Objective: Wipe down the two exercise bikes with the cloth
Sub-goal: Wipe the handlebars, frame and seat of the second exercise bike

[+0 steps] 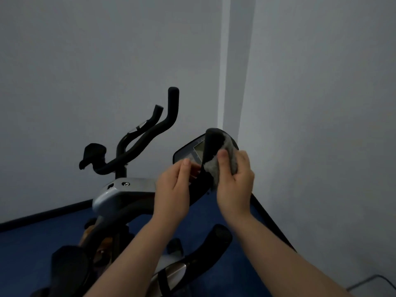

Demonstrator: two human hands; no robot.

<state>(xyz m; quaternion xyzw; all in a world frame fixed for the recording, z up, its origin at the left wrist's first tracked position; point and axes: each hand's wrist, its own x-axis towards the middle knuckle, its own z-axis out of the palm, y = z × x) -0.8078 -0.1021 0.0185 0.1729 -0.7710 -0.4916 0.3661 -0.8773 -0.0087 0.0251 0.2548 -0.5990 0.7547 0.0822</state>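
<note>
Views: I have just one camera, worn on the person's head.
Where it looks from: I see from above the near exercise bike (128, 196), at head height.
Which way it faces: forward and a bit down, into the corner where two white walls (222, 61) meet.
How near: the left hand (171, 189) and right hand (234, 183) are close, mid-picture. The far exercise bike (137, 138) stands behind.
Width: wide, so straight edges bend.

Grey walls (85, 61), blue floor (32, 254)
</note>
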